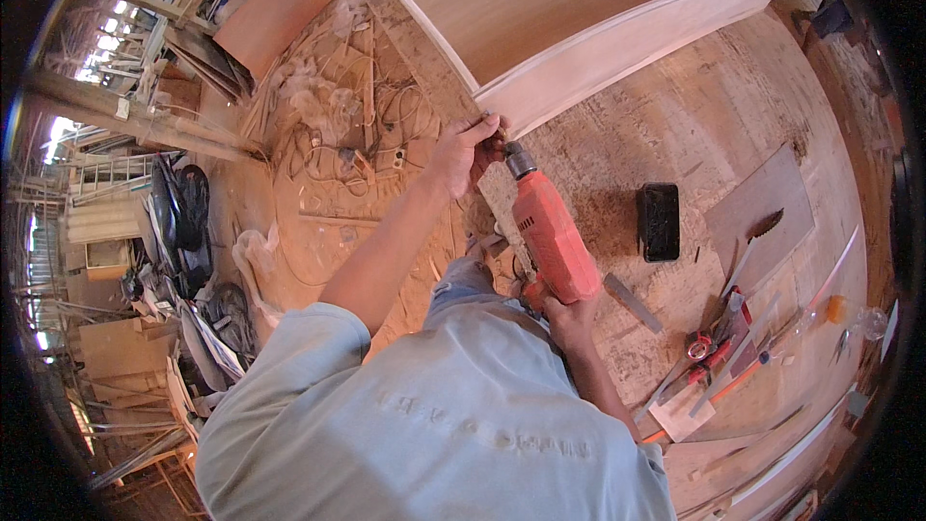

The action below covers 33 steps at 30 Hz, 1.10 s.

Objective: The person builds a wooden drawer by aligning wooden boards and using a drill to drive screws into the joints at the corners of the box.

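A red power drill (555,236) with a dark metal chuck (520,160) points away from me. My right hand (569,316) is closed round its handle at the rear. Just ahead of the chuck, my left hand (470,152) has its thumb and fingers pinched together; what lies between them is too small to make out. Close beyond that hand is the corner of a pale wooden box-like cabinet piece (637,46) with raised side panels. The drill's tip is hidden by the left fingers.
On the worktable (617,164) lie a black tray (659,222), a flat metal strip (633,302), a saw blade (765,223), and red-handled tools (712,357). Cables (391,140) and shavings litter the floor at left. Black bags (183,217) and stacked boards stand farther left.
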Each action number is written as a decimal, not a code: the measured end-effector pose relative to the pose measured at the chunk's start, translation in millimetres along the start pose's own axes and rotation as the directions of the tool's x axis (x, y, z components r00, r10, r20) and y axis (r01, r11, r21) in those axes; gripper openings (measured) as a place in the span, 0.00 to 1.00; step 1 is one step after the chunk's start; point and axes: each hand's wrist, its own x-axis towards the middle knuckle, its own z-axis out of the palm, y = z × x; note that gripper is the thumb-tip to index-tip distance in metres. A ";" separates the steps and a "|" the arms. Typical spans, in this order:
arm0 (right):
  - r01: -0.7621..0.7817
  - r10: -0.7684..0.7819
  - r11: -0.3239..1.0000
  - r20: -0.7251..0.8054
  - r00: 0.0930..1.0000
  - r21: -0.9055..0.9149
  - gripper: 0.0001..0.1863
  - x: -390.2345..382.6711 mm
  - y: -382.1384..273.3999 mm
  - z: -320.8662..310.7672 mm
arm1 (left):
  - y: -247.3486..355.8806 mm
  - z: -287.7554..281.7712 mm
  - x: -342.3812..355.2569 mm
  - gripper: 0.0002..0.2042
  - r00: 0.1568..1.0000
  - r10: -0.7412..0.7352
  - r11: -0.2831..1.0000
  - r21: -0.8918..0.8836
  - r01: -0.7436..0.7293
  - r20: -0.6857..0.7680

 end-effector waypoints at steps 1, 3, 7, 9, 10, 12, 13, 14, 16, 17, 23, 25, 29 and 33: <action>0.022 -0.022 0.999 0.017 1.000 -0.037 0.28 0.8 -2.1 -0.2 | -1.2 1.2 -0.3 0.09 1.000 0.007 1.000 -0.010 -0.007 -0.012; -0.086 0.083 0.995 0.050 0.995 0.046 0.21 1.3 -10.2 1.5 | -3.0 2.6 0.1 0.10 0.999 0.019 0.999 -0.031 -0.020 -0.036; -0.043 0.045 0.997 -0.033 0.998 0.058 0.16 1.1 1.3 8.5 | -4.7 0.0 3.5 0.09 1.000 0.017 0.999 -0.042 -0.017 -0.016; -0.050 0.050 0.996 0.004 0.999 0.075 0.15 2.1 0.0 7.0 | -4.2 -1.4 3.7 0.09 1.000 0.008 0.999 -0.047 -0.009 -0.014; -0.053 0.052 0.995 0.024 0.998 0.083 0.15 2.9 -1.4 6.7 | -4.5 -3.1 4.4 0.09 1.000 0.011 0.999 -0.047 -0.011 -0.008; -0.044 0.043 0.997 0.016 0.999 0.069 0.15 4.3 5.6 6.4 | -5.4 -5.9 6.0 0.09 1.000 0.017 0.999 -0.047 -0.017 0.002; -0.041 0.041 0.997 0.011 0.999 0.062 0.15 4.6 7.4 6.3 | -4.9 -4.8 5.7 0.09 1.000 0.015 0.999 -0.047 -0.015 0.001; -0.066 0.064 0.995 0.019 0.998 0.080 0.17 4.8 7.9 5.5 | -4.4 -3.7 5.3 0.09 1.000 0.013 0.999 -0.047 -0.013 0.000; -0.114 0.110 0.987 0.036 0.993 0.115 0.21 5.4 6.9 4.7 | -2.8 -1.1 3.7 0.09 1.000 0.008 0.999 -0.047 -0.008 -0.003; -0.117 0.114 0.986 0.033 0.993 0.121 0.20 5.3 6.7 4.7 | -2.1 0.0 2.7 0.08 1.000 0.003 0.999 -0.047 -0.004 -0.005; -0.102 0.102 0.987 0.007 0.995 0.124 0.17 5.5 5.7 6.9 | -1.6 -5.1 3.5 0.05 0.999 0.009 0.998 -0.063 -0.006 0.048; -0.058 0.054 0.995 0.038 0.998 0.087 0.15 5.3 10.1 4.5 | -1.2 -4.3 3.2 0.05 0.999 0.010 0.998 -0.065 -0.007 0.046; -0.075 0.073 0.993 0.021 0.997 0.092 0.21 6.1 22.4 1.7 | -2.2 -3.4 3.7 0.07 0.999 0.016 0.998 -0.057 -0.014 0.036; -0.021 0.019 0.994 0.025 1.000 0.107 0.18 5.4 24.5 2.7 | -1.4 -4.0 3.3 0.07 0.999 0.017 0.999 -0.052 -0.015 0.033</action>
